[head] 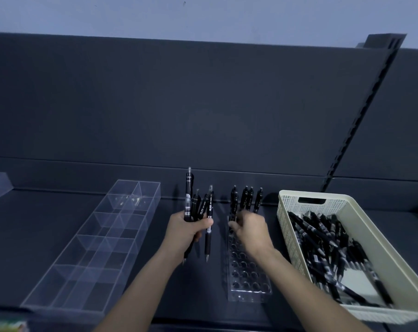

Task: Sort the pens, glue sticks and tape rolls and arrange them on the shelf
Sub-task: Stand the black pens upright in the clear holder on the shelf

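A clear divided tray point(88, 248) lies left of a cream basket point(287, 209).

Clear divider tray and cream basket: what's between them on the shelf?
Head view: left hand gripping a bunch of pens, then the clear pen rack with standing pens at its far end, right hand over it.

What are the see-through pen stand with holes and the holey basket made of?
The pen stand looks like clear, glossy acrylic: you see the dark shelf through it. The basket looks like matte cream plastic, moulded with tiny holes.
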